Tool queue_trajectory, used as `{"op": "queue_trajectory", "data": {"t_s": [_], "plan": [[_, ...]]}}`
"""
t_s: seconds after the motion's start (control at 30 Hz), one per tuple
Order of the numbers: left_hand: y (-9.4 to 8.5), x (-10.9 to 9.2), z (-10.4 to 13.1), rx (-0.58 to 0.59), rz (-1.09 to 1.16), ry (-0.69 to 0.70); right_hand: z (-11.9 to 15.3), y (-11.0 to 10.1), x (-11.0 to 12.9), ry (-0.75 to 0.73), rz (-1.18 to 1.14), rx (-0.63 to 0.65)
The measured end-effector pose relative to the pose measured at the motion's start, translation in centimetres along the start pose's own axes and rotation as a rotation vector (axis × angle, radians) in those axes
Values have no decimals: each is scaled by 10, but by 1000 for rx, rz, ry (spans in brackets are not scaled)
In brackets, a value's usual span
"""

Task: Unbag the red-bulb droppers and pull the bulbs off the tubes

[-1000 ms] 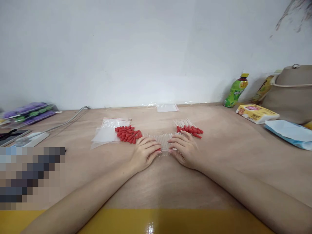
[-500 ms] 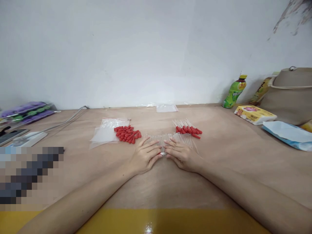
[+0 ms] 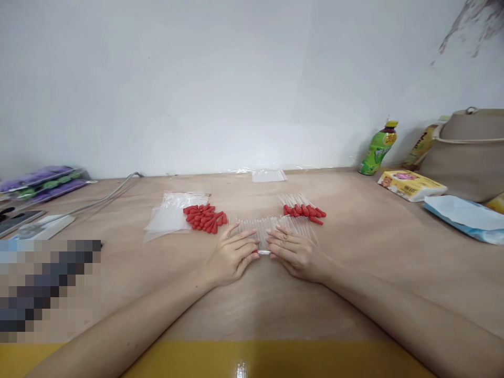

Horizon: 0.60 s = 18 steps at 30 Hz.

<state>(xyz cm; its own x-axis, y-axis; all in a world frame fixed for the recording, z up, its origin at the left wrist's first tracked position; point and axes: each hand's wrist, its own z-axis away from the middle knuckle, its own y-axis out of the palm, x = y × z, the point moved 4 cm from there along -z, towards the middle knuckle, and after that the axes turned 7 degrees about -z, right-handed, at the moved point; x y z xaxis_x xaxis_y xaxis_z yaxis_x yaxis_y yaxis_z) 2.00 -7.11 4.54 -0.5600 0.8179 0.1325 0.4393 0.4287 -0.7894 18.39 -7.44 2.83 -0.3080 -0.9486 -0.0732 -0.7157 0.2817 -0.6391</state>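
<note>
Close together at the middle of the table, my two hands hold a clear glass dropper tube (image 3: 263,252) lying crosswise. My left hand (image 3: 234,256) pinches a red rubber bulb (image 3: 255,251) at the tube's left end, mostly covered by the fingers. My right hand (image 3: 301,257) grips the tube's other end, which the fingers hide. Just beyond both hands lies a row of clear glass tubes (image 3: 262,226). Loose red rubber bulbs (image 3: 205,218) are heaped to the left. On the right, droppers with red bulbs (image 3: 303,210) lie side by side, their tubes pointing away.
Clear zip bags (image 3: 167,216) lie under the bulb heap, and another bag (image 3: 270,176) is near the wall. At right stand a green bottle (image 3: 378,149), a yellow tissue pack (image 3: 411,185), a blue-white packet (image 3: 464,218) and a beige bag (image 3: 464,157). A grey cable (image 3: 108,194) runs at left.
My hands have drawn slightly apart, and more of the glass tube shows between them. The heaps around them look the same.
</note>
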Motion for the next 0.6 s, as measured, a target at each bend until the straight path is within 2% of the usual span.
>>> {"op": "queue_trajectory", "data": {"t_s": [0.17, 0.27, 0.37, 0.47, 0.53, 0.6], "plan": [[0, 1, 5, -9, 10, 15, 6, -1, -1, -12, 3, 11], [-2, 12, 14, -61, -12, -39, 11, -6, -9, 31, 18, -20], [-10, 33, 19, -143, -62, -174, 12, -12, -23, 216, 114, -92], [-22, 62, 12, -190, -97, -370, 6, -10, -30, 383, 254, -68], [-29, 84, 3, -136, -118, -513, 0, -4, -31, 445, 293, -4], [-32, 105, -6, -22, -143, -620, -5, 3, -32, 491, 280, 33]]}}
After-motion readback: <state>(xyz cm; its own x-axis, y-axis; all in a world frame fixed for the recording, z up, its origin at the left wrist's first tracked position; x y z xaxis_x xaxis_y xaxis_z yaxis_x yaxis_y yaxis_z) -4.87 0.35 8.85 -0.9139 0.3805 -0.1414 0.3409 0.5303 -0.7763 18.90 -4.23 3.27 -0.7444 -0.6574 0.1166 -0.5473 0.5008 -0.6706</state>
